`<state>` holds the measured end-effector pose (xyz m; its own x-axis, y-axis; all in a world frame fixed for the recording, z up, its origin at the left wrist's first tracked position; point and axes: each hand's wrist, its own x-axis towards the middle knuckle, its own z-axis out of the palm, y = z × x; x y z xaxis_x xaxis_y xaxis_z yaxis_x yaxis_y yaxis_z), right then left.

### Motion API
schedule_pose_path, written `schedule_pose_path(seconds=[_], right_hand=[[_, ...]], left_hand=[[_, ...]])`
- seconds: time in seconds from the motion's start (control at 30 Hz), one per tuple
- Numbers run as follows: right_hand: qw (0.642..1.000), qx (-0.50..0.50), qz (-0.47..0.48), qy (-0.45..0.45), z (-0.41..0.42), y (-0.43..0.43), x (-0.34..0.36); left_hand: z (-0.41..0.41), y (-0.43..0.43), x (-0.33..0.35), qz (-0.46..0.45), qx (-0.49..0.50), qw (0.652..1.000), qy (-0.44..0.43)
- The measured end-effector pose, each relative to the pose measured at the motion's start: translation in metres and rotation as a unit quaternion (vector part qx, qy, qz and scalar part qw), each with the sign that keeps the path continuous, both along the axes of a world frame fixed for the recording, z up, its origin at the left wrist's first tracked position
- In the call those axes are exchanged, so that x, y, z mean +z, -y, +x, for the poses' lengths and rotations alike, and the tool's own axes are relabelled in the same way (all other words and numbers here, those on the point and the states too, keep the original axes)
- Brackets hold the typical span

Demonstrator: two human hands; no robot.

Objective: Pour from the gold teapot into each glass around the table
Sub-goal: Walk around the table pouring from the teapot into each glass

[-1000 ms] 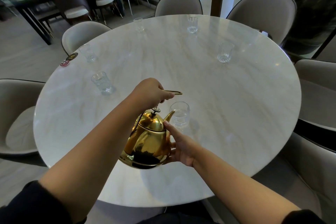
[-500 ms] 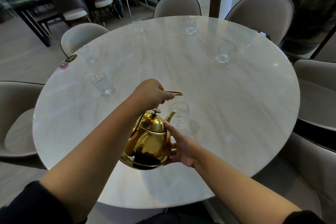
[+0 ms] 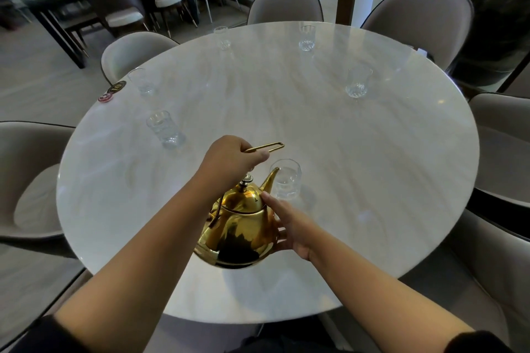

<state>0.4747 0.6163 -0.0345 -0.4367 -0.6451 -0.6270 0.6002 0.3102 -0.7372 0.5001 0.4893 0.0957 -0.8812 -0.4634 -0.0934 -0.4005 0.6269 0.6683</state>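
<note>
Little has shifted: left hand (image 3: 229, 162) grips gold teapot (image 3: 241, 232) by its handle (image 3: 266, 147), right hand (image 3: 289, 226) flat against it; upper-left disc (image 3: 117, 86) reads "10".

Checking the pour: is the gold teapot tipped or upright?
Tipped: the shiny gold metal teapot leans forward, spout at the rim of the nearest clear glass, left hand holding its handle.

A small dark round tag (image 3: 118, 86) is lying at the far left edge of the table (image 3: 372, 152), showing the number 10. The red tag (image 3: 105, 97) beside it is too small to read.
</note>
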Motion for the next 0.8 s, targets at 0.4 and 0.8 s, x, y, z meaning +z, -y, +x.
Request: schedule_pose_path(seconds=[0.4, 0.8], right_hand=[[0.993, -0.014, 0.030, -0.114, -0.002, -0.018, -0.007], [0.988, 0.008, -0.006, -0.157, 0.035, -0.072, -0.003]], left_hand=[[0.047, -0.024, -0.029, 0.073, 0.131, 0.980, -0.132], [0.111, -0.077, -0.034, 0.179, 0.164, 0.953, -0.179]])
